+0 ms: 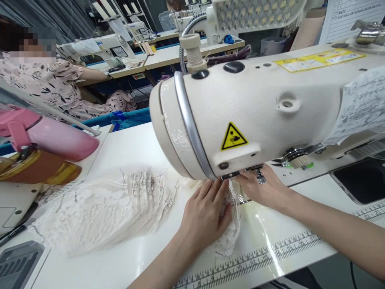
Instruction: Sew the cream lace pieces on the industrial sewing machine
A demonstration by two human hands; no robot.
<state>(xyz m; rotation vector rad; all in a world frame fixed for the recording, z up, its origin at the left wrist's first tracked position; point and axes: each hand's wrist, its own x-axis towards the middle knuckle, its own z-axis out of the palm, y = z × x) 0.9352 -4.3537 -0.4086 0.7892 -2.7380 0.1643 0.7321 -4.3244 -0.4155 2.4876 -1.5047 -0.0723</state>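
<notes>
My left hand [207, 208] lies palm down on white lace fabric [233, 237], its fingers stretched toward the sewing machine [255, 108]. The fingertips reach the underside of the machine head. The thumb is bent beside the lace, part of which is covered by the hand. My right hand [264, 188] reaches under the machine head from the right, close to the lace trim; its fingers are mostly hidden there. The needle is out of sight behind the machine head. A gathered pile of the same pale lace [102, 212], with dark loose threads, spreads to the left.
A printed ruler [255, 261] runs along the table's front edge. A phone [361, 180] lies at the right. A pink bottle [63, 134] and an amber cup [42, 166] stand at the left. A person [57, 84] sits beyond, near other sewing machines [102, 50].
</notes>
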